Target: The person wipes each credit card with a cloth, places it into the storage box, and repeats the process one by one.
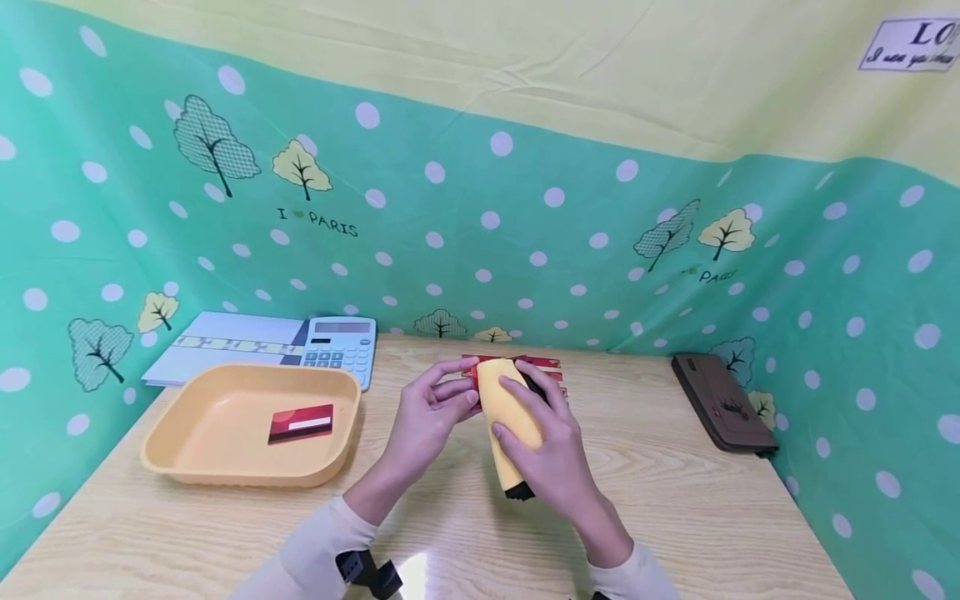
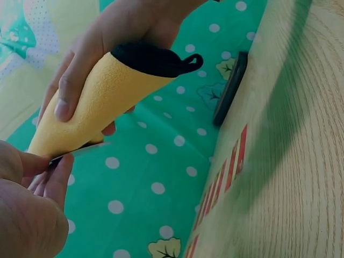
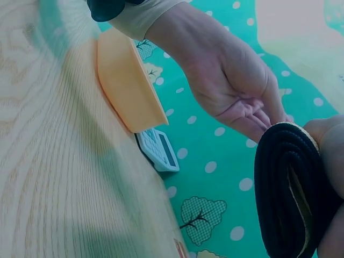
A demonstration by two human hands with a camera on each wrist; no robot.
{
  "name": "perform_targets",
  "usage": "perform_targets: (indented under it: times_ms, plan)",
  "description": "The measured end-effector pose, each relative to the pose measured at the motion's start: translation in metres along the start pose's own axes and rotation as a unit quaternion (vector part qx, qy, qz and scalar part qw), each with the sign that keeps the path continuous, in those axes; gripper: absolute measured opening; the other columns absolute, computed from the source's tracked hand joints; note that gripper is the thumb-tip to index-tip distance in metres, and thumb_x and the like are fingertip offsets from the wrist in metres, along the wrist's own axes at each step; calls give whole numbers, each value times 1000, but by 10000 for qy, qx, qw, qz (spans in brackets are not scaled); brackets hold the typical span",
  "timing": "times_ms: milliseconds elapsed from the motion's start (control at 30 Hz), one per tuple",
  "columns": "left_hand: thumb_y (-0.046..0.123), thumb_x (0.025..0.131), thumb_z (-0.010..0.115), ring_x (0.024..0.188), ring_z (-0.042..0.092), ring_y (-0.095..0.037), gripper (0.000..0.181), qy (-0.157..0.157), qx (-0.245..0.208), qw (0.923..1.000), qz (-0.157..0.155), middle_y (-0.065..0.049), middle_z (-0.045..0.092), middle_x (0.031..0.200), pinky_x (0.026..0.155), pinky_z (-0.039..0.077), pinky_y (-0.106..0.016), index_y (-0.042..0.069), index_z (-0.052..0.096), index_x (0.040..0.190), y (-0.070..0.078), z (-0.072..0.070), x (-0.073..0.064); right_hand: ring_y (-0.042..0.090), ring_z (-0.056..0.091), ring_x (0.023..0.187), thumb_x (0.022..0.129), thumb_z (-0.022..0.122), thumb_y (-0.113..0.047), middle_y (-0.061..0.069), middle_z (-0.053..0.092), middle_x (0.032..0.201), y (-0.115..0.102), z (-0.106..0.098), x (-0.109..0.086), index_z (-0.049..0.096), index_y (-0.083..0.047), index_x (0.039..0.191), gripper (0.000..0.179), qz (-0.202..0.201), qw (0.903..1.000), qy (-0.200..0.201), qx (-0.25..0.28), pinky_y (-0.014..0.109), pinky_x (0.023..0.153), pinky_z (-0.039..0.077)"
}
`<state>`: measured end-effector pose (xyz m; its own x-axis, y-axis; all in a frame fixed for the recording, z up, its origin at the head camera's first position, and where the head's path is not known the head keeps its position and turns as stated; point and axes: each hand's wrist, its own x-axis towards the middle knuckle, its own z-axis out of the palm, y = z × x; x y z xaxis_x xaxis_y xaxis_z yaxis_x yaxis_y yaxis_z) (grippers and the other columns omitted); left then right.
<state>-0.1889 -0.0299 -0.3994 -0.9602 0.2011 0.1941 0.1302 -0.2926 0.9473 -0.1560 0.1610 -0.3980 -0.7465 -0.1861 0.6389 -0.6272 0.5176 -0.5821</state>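
Observation:
My right hand (image 1: 551,450) grips a thick folded cloth (image 1: 506,408), yellow outside and black within, with a small black loop in the left wrist view. Between thumb and fingers, my left hand (image 1: 427,417) pinches a thin card (image 2: 88,148), seen nearly edge-on in the left wrist view. The cloth's far end lies against the card and hides much of it. Layered black folds of the cloth show in the right wrist view. Both hands are raised over the wooden table. Behind them lie red-and-white striped flat pieces (image 1: 546,364), partly covered by the cloth and right hand.
A peach plastic tray (image 1: 168,437) on the left has a red card (image 1: 302,423) in it. Behind it are a light blue calculator (image 1: 341,350) and a pale folder (image 1: 225,333). A brown wallet (image 1: 723,404) lies at the right, by the polka-dot curtain (image 1: 495,242).

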Motion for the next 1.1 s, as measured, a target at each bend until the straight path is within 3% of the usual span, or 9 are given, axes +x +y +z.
perform_targets:
  times_ms: [333, 600, 867, 1100]
  plan:
    - [-3, 98, 65, 107, 76, -18, 38, -28, -51, 9999, -101, -26, 71, 127, 95, 63, -38, 4, 62, 135, 3, -3, -1, 28, 59, 131, 84, 83, -7, 10, 51, 154, -3, 0, 0, 65, -17, 139, 58, -56, 10000, -8, -70, 20, 94, 56]
    - [-5, 97, 65, 106, 77, -19, 38, -120, -84, 9999, -69, -31, 69, 126, 94, 63, -39, -1, 60, 134, 7, -4, -1, 27, 59, 131, 86, 83, -7, 8, 51, 154, -1, -4, 1, 65, -19, 140, 59, 41, 9998, 102, -135, 17, 97, 53]
    - [-3, 97, 67, 111, 75, -33, 41, 9, 219, 9995, -218, -29, 71, 123, 92, 64, -36, 2, 62, 137, 12, -6, -2, 25, 61, 126, 87, 82, -6, 8, 51, 154, 12, -14, 4, 64, -22, 141, 59, 391, 9985, 359, -112, 13, 91, 54]
    - [-3, 97, 67, 107, 76, -24, 43, 76, 239, 9991, -347, -28, 72, 123, 92, 64, -36, 3, 62, 139, 13, -8, 1, 24, 62, 123, 88, 81, -7, 3, 49, 155, 23, -24, 7, 64, -25, 141, 59, 806, 9955, 478, -108, 10, 86, 53]
